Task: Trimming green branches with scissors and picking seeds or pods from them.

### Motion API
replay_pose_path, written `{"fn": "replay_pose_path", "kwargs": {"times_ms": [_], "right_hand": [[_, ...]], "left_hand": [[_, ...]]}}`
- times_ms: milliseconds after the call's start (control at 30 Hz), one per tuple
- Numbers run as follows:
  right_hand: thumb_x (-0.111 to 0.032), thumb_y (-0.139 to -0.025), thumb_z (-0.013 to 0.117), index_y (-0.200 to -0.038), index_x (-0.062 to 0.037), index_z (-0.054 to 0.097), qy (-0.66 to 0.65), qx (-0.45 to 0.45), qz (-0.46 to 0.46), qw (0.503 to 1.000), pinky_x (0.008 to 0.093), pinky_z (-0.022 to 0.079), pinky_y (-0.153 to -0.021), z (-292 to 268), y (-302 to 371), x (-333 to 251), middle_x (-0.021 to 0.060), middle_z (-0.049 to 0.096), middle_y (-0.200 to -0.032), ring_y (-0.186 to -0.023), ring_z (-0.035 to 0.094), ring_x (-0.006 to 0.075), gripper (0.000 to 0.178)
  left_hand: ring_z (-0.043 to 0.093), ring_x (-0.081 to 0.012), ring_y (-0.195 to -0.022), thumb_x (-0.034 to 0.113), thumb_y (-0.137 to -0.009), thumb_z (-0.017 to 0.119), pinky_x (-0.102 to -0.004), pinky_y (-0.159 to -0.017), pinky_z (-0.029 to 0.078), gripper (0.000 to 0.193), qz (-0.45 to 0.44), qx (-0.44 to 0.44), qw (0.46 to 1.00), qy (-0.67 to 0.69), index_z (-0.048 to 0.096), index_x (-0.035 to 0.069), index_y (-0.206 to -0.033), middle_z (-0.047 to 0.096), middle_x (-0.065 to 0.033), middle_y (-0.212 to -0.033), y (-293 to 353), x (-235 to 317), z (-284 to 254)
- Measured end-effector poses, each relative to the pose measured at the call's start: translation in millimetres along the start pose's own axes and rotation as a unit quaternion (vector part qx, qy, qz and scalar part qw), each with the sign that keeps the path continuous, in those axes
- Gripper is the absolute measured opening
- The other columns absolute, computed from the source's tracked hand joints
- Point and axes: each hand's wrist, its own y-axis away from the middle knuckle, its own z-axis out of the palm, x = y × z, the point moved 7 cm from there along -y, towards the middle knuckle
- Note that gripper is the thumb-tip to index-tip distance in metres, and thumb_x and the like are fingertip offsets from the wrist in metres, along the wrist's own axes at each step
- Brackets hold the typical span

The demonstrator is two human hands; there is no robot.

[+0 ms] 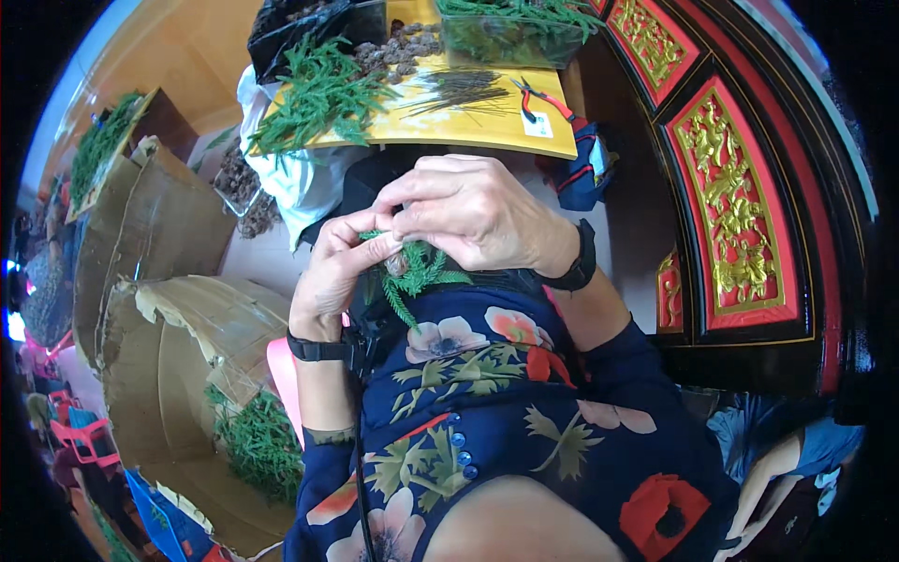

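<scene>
Over my lap, my left hand (339,260) pinches a green artificial pine sprig (426,273) near its top. A small brown pine cone (397,265) sits among the needles, just under my left thumb. My right hand (473,214) is closed too, its thumb and fingertips meeting the left fingertips above the sprig. Whatever lies between the right fingertips is hidden. The sprig's branches hang down and to the right, toward my floral clothing.
Ahead, a yellow tabletop (487,131) bears loose sprigs (323,98), pine cones (403,51), thin dark wires (459,91), red-handled pliers (541,101) and a clear bin (510,42) of greenery. Cardboard boxes (164,375) stand at left. A carved red-and-gold panel (735,206) rises at right; someone's arm (763,487) shows below.
</scene>
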Motion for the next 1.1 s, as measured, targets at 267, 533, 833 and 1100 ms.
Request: {"fn": "replay_pose_path", "kwargs": {"times_ms": [267,533,833,1100], "right_hand": [[0.001,-0.067,0.068,-0.084,-0.0023,0.066,-0.077,-0.027,-0.053,0.995,0.0321,0.048,-0.059,7,6,-3,0.0089,0.064,-0.084,-0.070,0.059,0.0240,0.017],[0.005,-0.069,0.069,-0.083,-0.0008,0.067,-0.074,0.043,0.037,0.996,0.0296,0.045,-0.055,10,15,10,0.0089,0.062,-0.075,-0.064,0.056,0.0220,0.016],[0.000,-0.078,0.067,-0.091,-0.0009,0.069,-0.061,0.115,0.360,0.924,0.0191,0.039,-0.054,7,42,40,-0.0004,0.062,-0.073,-0.063,0.051,0.0037,0.012],[-0.005,-0.084,0.065,-0.099,-0.0033,0.068,-0.151,0.131,0.361,0.911,0.0165,0.034,-0.052,1,50,57,-0.0044,0.062,-0.082,-0.060,0.042,0.0002,0.016]], "left_hand": [[0.051,-0.0062,-0.070,0.012,-0.086,0.064,-0.0211,-0.065,0.041,0.011,0.016,-0.058,0.997,-0.049,0.064,0.001,-0.085,0.055,0.0021,-0.075,0,-1,3],[0.051,-0.0078,-0.068,0.013,-0.084,0.065,-0.0232,-0.064,0.041,0.015,0.084,-0.003,0.983,-0.166,0.061,0.000,-0.079,0.051,0.0008,-0.070,-2,12,3],[0.052,-0.0108,-0.066,0.006,-0.081,0.064,-0.0263,-0.060,0.042,0.009,0.231,0.226,0.812,-0.487,0.064,0.001,-0.087,0.052,-0.0043,-0.069,3,24,21],[0.052,-0.0064,-0.064,0.008,-0.084,0.061,-0.0214,-0.058,0.040,0.010,0.091,0.187,0.969,-0.134,0.066,0.000,-0.088,0.058,-0.0015,-0.074,-8,-6,-8]]}}
